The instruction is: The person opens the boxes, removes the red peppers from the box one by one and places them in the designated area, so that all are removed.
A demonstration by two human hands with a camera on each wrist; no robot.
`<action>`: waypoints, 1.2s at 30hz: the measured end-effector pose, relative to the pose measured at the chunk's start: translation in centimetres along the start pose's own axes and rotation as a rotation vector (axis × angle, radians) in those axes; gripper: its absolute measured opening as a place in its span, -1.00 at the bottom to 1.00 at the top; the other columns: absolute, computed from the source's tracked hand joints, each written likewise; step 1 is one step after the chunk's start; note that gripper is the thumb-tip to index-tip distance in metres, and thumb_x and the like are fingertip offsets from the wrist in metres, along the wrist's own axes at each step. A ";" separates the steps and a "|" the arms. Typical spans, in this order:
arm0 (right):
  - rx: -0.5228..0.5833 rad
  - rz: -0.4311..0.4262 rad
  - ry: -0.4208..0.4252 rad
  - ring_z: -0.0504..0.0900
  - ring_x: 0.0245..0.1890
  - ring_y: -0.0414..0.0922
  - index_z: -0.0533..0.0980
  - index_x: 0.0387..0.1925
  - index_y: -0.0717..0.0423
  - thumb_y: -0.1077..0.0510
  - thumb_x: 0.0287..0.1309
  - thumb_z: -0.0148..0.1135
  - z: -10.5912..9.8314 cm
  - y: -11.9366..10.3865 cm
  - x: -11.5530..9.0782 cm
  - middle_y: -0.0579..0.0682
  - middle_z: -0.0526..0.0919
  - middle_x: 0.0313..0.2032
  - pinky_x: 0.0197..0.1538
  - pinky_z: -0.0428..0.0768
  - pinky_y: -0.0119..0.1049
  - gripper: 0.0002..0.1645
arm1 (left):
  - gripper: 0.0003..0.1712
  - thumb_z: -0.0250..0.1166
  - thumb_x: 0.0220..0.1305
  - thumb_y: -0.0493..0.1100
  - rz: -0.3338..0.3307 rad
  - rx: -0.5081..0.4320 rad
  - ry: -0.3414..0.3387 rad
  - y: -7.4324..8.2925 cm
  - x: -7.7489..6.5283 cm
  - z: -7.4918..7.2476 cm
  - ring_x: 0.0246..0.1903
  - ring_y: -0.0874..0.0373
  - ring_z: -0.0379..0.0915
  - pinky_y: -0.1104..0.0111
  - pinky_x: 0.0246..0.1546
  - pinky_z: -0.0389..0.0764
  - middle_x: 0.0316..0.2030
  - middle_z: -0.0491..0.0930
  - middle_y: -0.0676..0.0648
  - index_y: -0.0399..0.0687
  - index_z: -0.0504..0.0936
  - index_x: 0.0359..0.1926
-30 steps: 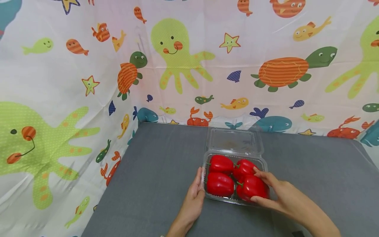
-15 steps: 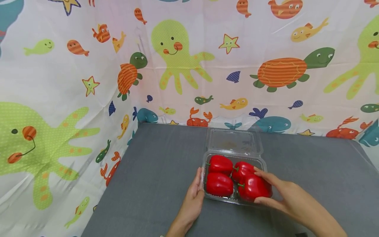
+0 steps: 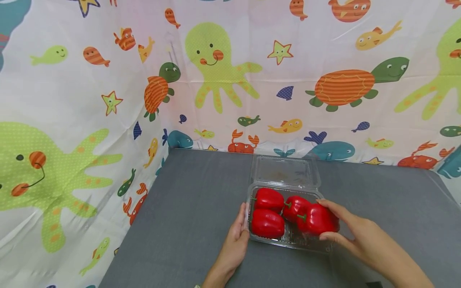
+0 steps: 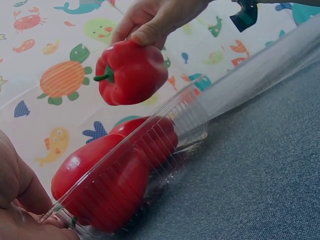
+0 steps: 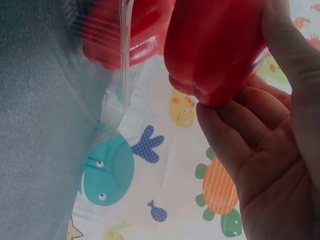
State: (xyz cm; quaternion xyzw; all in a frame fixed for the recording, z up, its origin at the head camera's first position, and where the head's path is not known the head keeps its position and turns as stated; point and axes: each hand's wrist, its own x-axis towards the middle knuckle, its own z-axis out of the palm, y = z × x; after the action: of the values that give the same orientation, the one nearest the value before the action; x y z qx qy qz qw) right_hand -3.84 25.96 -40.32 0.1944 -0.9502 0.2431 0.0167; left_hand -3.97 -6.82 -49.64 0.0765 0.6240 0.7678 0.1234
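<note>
My right hand [image 3: 360, 236] grips a red bell pepper [image 3: 320, 219] between thumb and fingers. In the left wrist view this bell pepper [image 4: 132, 72], green stem showing, hangs above the container's rim. The clear plastic container [image 3: 293, 241] lies on the table with three more red peppers inside: back left [image 3: 269, 200], front left [image 3: 267, 224] and back right [image 3: 293, 207], the last partly hidden by the held one. My left hand [image 3: 232, 248] holds the container's left side, its fingers at the rim.
The container's clear lid [image 3: 284, 170] lies folded back behind it. A grey cloth covers the table [image 3: 194, 208]. A curtain [image 3: 223, 92] printed with sea animals rises along the back and left edges.
My right hand has lifted the front-right pepper out of its place and moved it right and up. The back-right pepper has shifted slightly. My left hand stays at the container.
</note>
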 end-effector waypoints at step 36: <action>-0.167 0.001 0.164 0.71 -0.10 0.31 0.24 0.54 0.07 0.04 0.02 0.66 -1.1 5.6 0.0 0.35 0.65 0.10 -0.33 0.80 0.08 0.13 | -0.17 -0.21 0.55 -0.48 -0.003 0.010 0.018 -0.1 -0.1 0.0 0.67 0.09 -0.34 0.55 0.52 -0.04 0.71 -0.16 0.00 -0.09 -0.21 0.72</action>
State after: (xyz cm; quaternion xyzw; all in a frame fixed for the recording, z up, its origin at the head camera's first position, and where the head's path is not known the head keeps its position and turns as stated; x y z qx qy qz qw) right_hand -6.00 30.99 -41.88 0.1711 -0.9627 0.1783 0.1105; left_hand -3.89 -6.78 -49.74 0.0693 0.6289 0.7652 0.1187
